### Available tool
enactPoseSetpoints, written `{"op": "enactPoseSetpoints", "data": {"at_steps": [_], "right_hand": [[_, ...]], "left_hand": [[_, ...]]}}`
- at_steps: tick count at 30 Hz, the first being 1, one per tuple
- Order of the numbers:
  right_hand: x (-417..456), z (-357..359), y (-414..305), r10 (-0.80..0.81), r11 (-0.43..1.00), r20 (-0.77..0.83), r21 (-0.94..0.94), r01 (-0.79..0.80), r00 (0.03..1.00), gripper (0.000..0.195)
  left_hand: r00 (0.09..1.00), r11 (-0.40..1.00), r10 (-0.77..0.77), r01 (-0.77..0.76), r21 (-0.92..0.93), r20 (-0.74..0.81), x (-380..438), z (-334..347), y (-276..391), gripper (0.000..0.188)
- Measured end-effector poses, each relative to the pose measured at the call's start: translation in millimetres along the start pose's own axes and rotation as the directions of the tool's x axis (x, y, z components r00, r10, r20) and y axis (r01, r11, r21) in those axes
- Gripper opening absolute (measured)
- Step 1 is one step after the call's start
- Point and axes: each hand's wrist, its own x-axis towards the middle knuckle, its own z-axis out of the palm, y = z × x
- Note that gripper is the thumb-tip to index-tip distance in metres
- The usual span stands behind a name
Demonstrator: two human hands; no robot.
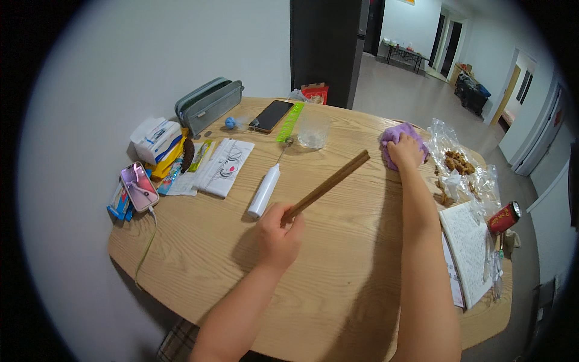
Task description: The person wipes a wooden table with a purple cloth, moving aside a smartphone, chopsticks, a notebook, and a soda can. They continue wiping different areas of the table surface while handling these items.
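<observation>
My left hand grips one end of a pair of brown wooden chopsticks, which point up and to the right above the table. At the table's far right, my right hand rests on a crumpled purple cloth, its fingers on the fabric. A white handheld milk frother lies just beyond my left hand, its whisk end pointing away. Behind the chopsticks stand a clear glass and a bright green ruler beside a black smartphone.
The wooden table holds a grey pencil case, tissue pack, white printed pouch and charging phone at left. Plastic bags with brown food, an open notebook and a red can are at right.
</observation>
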Motion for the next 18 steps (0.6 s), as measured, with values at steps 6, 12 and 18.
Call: {"op": "enactPoseSetpoints", "data": {"at_steps": [6,12,18], "right_hand": [[-69.1,6.7,-20.1,-0.337,0.94,0.004,0.063,0.336,0.941,0.063],[-197.1,-14.1,-51.4,-0.609,0.784,-0.006,0.143,0.604,0.793,0.069],[-341.7,-70.8,-18.5,-0.833,0.528,-0.04,0.242,0.814,0.552,0.065]], "left_hand": [[0.998,1.0,0.009,-0.008,0.003,-0.066,1.3,1.6,-0.8,0.011],[0.986,0.999,0.025,-0.03,-0.028,-0.163,7.5,-4.0,-2.5,0.013],[0.964,0.998,0.06,-0.055,0.028,-0.261,9.3,-14.4,-7.1,0.016]]}}
